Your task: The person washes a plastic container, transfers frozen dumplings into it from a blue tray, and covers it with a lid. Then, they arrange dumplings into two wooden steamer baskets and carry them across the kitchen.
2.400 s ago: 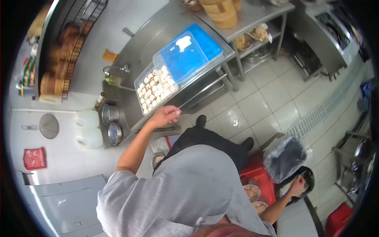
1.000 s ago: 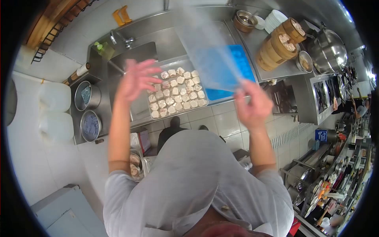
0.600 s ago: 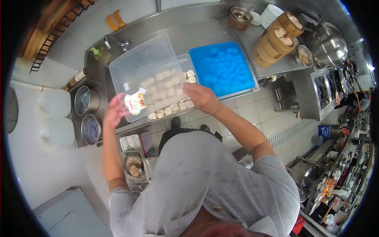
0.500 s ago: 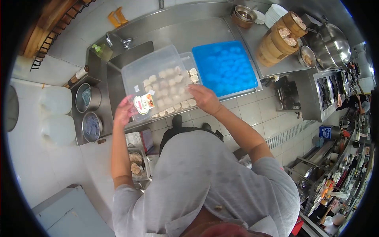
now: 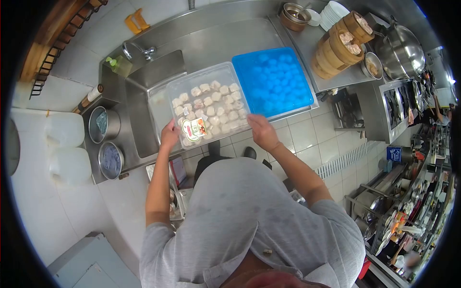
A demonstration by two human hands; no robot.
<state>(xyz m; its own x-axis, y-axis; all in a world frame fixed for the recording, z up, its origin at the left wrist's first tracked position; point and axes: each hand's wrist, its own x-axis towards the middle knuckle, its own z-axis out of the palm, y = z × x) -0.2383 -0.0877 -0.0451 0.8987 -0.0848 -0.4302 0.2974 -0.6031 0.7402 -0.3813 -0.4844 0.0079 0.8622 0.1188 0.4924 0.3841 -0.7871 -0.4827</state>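
A clear plastic lid (image 5: 178, 94), bearing a white and green label (image 5: 193, 130), now lies over a clear container of pale dumplings (image 5: 217, 96). The dumplings sit in rows and show through the lid. At the lid's left edge, near the front corner, my left hand (image 5: 169, 136) is closed on the rim. My right hand (image 5: 263, 133) pinches the right edge near the front corner. Whether the lid is pressed fully down cannot be made out. Just right of it stands a blue-lidded container (image 5: 273, 81) with rounded pieces dimly showing through.
Left of the container is a steel sink (image 5: 152, 115) with a tap (image 5: 139, 50). Two metal bowls, one being this bowl (image 5: 111, 161), stand at the counter's left end. Bamboo steamers (image 5: 331, 57) and a large steel pot (image 5: 401, 53) stand at the right.
Both hands have brought the clear lid rightward and down over the dumpling container. Its edges now line up with the container, where before it was offset to the left.
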